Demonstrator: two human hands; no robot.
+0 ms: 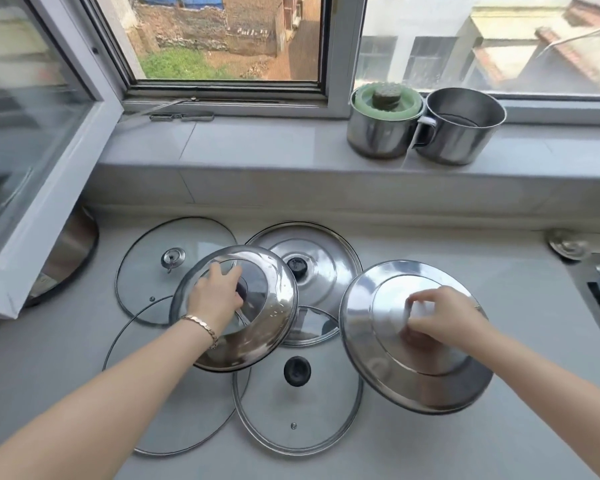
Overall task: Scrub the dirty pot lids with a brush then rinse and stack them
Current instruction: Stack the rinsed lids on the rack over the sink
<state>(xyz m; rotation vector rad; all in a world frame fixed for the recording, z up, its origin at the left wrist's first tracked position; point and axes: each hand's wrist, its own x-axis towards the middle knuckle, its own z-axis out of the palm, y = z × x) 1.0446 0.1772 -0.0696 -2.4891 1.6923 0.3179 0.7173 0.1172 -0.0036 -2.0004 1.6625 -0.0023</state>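
Several pot lids lie overlapping on the grey counter (430,244). My left hand (215,296) grips the dark knob of a steel-rimmed lid with a glass centre (274,306), held tilted above the others. My right hand (437,317) grips the knob of an all-steel lid (371,306), also tilted and lifted at the right. Beneath them lie a glass lid with a metal knob (153,271), a steel lid with a black knob (323,258), a glass lid with a black knob (298,410), a large glass lid (187,420) and a small lid (309,327).
Two steel mugs stand on the window sill: one topped with a green lid (383,126), one open (459,126). An opened window sash (49,168) juts over the counter at the left, above a dark round board (73,251). Sink fittings (568,245) sit at the right edge.
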